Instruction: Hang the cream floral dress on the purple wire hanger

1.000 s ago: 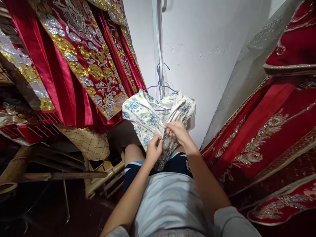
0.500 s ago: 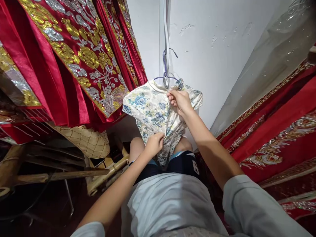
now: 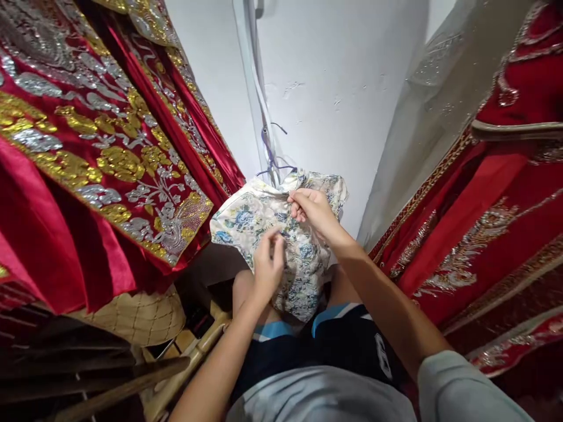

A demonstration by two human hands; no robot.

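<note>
A cream garment with blue flowers hangs on a thin dark hanger in the middle of the head view. My right hand pinches the garment's front edge just below the collar. Over the chest of the garment is my left hand, its fingers raised and apart, with nothing between them. The lower part of the garment drapes down between my knees.
Red cloth with gold and silver sequins hangs at the left. More red embroidered cloth and clear plastic sheeting are at the right. A bamboo frame stands at the lower left, and a pale wall is behind.
My left hand has let go of the garment's front and moved up. My right hand still pinches near the collar. The view has shifted, and the garment appears lower and further left.
</note>
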